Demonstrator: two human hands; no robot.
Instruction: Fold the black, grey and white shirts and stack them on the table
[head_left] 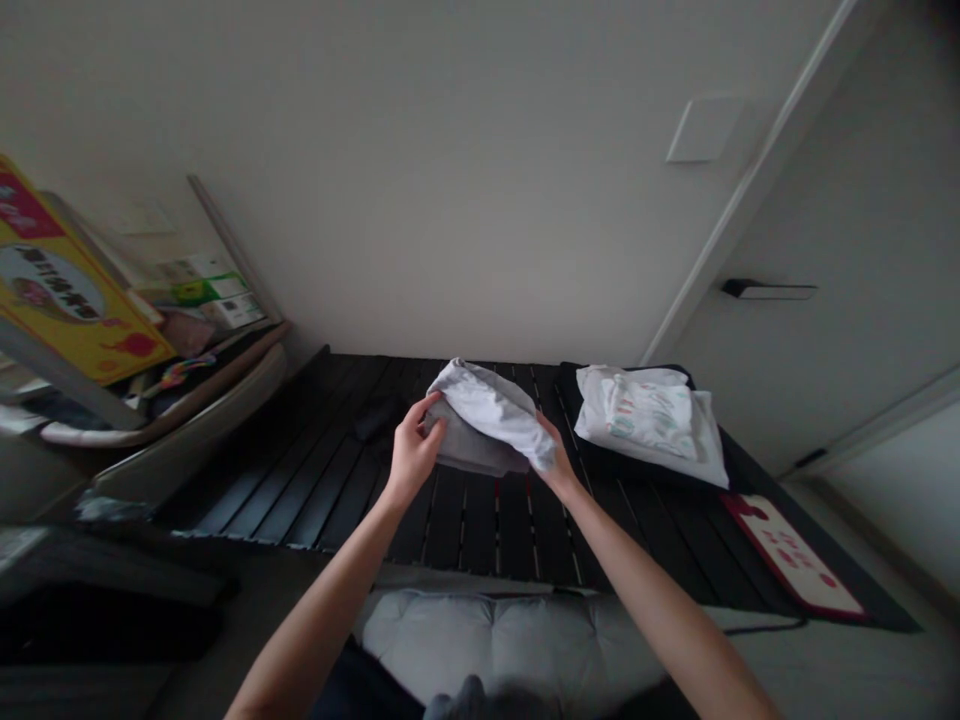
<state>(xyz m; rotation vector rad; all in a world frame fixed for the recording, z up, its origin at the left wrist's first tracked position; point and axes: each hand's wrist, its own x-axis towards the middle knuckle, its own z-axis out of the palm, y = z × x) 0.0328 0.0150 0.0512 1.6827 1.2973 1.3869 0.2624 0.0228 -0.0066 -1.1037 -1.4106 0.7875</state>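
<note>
Right now, both hands hold a soft bundle of folded white-and-grey cloth [480, 420] at the centre of the view, over a black slatted tabletop [480, 530]. The left hand [412, 450] grips the bundle at its nine o'clock end, with the fingers curled around the edge. The right hand [555, 462] pinches it at three o'clock, so neither hand is spread wide or empty. White fabric lies on top of grey, but I cannot tell whether they are one garment or two. I also cannot tell whether the bundle touches the slats.

A small dark object [375, 420] lies on the tabletop just beside the left hand, at about ten o'clock from it. At two o'clock from the bundle, a folded white printed garment [645, 420] rests on a black cloth [637, 465]. A red-and-white mat [795, 558] sits at four o'clock, near the tabletop's corner. A grey tufted cushion [495, 640] fills six o'clock, below the tabletop's near edge. A yellow printed board [67, 280] leans at ten o'clock, and a white door with a black handle [769, 290] stands at two o'clock.
</note>
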